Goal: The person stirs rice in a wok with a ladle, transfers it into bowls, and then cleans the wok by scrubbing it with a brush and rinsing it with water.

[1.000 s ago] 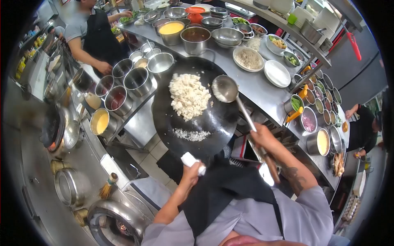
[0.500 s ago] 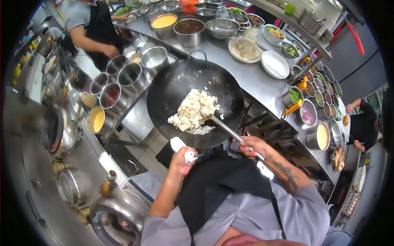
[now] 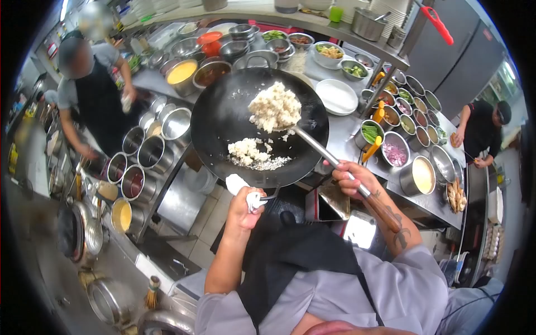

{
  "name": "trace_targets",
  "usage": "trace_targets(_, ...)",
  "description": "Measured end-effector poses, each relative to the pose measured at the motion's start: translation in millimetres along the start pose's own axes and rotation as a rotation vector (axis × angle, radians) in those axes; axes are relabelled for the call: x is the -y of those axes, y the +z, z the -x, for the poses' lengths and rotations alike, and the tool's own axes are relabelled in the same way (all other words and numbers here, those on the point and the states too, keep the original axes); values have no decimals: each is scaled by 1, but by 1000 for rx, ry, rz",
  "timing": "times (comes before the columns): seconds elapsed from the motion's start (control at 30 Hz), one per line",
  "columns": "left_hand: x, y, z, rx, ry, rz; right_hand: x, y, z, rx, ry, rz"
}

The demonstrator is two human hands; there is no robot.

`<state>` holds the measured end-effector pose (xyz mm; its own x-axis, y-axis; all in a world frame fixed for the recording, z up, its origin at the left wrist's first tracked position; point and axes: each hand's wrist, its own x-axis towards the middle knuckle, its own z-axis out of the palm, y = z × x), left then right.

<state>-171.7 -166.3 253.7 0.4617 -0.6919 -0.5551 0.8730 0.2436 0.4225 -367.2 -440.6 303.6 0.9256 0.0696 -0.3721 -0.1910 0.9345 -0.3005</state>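
Left hand point(image 3: 243, 207) bunched tight round white cloth point(image 3: 237, 184), right at near handle of black wok point(image 3: 216, 120). Right hand point(image 3: 357, 178) wrapped round metal shaft of long ladle point(image 3: 321, 146), wooden end running back along forearm. Big ol' heap of rice point(image 3: 274, 105) sits at ladle's head, inside wok; head itself pretty much buried. Smaller rice clump point(image 3: 245, 152) lies lower down, nearer cloth. White plates point(image 3: 336, 96) stacked just right of wok, pot of yellow liquid point(image 3: 182, 71) up left.
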Motion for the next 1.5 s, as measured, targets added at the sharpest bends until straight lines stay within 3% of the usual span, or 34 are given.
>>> trace_targets(0.1,2,9,-24,106,-55,11,41,0,16,-97,-131,51)
trace_targets(0.23,1,12,-29,30,-58,11,105,-20,27,-266,-236,328)
trace_targets(0.33,-3,-2,-16,-8,-56,-5,134,-31,16,-642,-309,724)
trace_targets(0.37,-4,-8,-9,-44,-53,15,143,-49,6,-644,-309,721)
trace_targets(0.43,-7,-20,5,-45,-55,23,156,-101,-24,-808,-468,1377)
trace_targets(0.47,-9,-25,13,-53,-65,4,157,-122,-41,-807,-464,1376)
trace_targets(0.53,-8,-36,31,-71,-54,-8,154,-145,-67,-1072,-563,2179)
trace_targets(0.67,-6,-45,61,-221,-43,50,146,-142,-81,-1229,-507,2041)
trace_targets(0.77,-2,-62,73,-189,-25,46,139,-122,-69,-1244,-529,2048)
trace_targets(0.93,4,-78,84,-182,5,46,140,-127,-56,-1235,-627,2051)
trace_targets(1.0,6,-80,87,-181,-16,139,136,-133,-50,-1058,-799,2009)
trace_targets(1.1,11,-92,96,-192,7,108,72,-69,-22,-931,-796,1824)
trace_targets(1.17,13,-92,95,-191,38,97,10,-43,-19,-675,-1082,1936)
trace_targets(1.3,17,-89,89,-181,123,62,-41,10,-16,-420,-816,2175)
trace_targets(1.37,12,-81,80,-129,149,90,-45,20,-29,-157,-300,2583)
trace_targets(1.4,14,-77,76,-172,161,119,-45,27,-31,-33,-350,2609)
trace_targets(1.5,13,-85,71,-149,128,187,-46,35,-43,-25,-424,2522)
